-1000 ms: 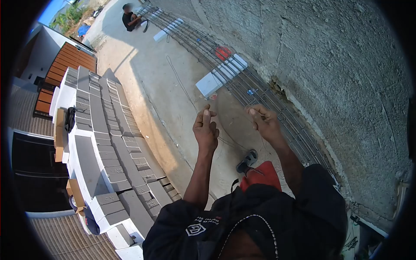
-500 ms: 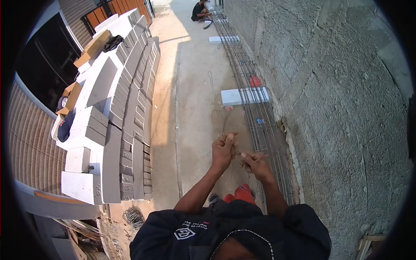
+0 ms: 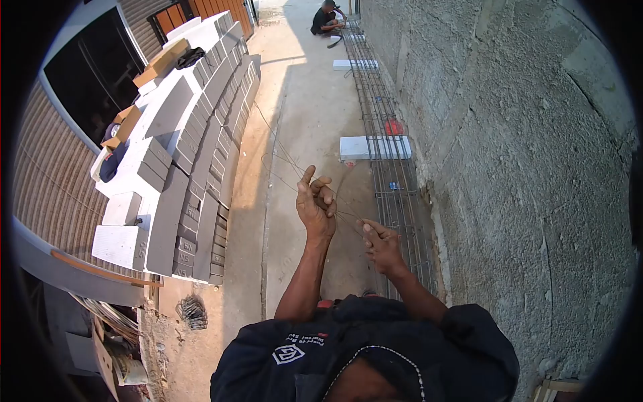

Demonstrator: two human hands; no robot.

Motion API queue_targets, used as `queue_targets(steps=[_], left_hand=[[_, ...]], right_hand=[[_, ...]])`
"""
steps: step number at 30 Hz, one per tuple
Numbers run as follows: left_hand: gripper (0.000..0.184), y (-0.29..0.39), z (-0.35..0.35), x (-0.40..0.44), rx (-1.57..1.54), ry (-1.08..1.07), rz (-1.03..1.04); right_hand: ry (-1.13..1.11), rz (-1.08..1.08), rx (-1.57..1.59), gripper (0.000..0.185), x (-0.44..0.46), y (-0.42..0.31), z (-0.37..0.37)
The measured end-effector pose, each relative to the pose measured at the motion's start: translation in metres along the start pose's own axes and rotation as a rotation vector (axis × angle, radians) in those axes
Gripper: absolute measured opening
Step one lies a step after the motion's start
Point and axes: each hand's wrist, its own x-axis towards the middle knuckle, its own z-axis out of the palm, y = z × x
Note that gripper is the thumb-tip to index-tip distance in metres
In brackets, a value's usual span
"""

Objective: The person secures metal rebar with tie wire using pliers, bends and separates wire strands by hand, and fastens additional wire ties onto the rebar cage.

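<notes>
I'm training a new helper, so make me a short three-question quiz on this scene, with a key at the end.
1. True or false: the steel bars run along beside the rough wall.

2. What runs between the left hand and the right hand?
a) a garden hose
b) thin wire
c) a wooden stick

3. What colour are the flat slabs that lie crosswise beneath the steel bars?

Key:
1. True.
2. b, thin wire.
3. White.

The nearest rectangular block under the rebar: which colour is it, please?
The rectangular block is white; the head view shows it best.
</notes>
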Motion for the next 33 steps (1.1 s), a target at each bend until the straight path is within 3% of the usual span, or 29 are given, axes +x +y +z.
queue_targets(steps=[1,4,6,9,11,14,17,20,24,27,30,33], left_hand=[[0.056,-0.001,0.002,-0.005,0.008,-0.001,0.05],[0.054,0.005,0.007,-0.011,-0.022,0.031,0.162],[0.047,0.017,0.005,-0.011,-0.109,0.084,0.188],[0.038,0.046,-0.025,0.008,0.095,0.23,0.307],[0.041,0.076,-0.031,0.032,0.348,0.463,0.385],[0.055,0.098,-0.039,0.066,0.602,0.363,0.387],[0.052,0.098,-0.035,0.085,0.517,0.343,0.352],[0.039,0.105,-0.036,0.09,0.804,0.462,0.253],[0.037,0.104,-0.075,0.101,0.735,0.387,0.338],[0.036,0.104,-0.087,0.107,0.761,0.408,0.286],[0.034,0.109,-0.086,0.112,0.765,0.38,0.269],[0.034,0.115,-0.077,0.111,0.807,0.354,0.216]], right_hand=[[-0.061,0.158,0.165,0.028,-0.002,-0.008,0.003],[-0.228,0.338,0.38,0.029,-0.003,-0.008,0.008],[-0.36,0.38,0.311,0.03,-0.001,-0.011,0.012],[-0.565,0.374,0.211,0.03,-0.001,-0.012,0.019],[-0.678,0.363,0.131,0.031,0.0,-0.011,0.022],[-0.795,0.363,0.073,0.033,0.029,-0.012,0.031],[-0.787,0.424,0.052,0.032,0.032,-0.008,0.051],[-0.832,0.495,0.039,0.031,0.026,0.008,0.055],[-0.728,0.571,0.024,0.029,0.003,0.029,0.054],[-0.693,0.585,0.073,0.03,-0.002,0.033,0.052],[-0.609,0.531,0.102,0.029,0.0,0.036,0.053],[-0.501,0.25,-0.086,0.029,-0.003,0.032,0.056]])
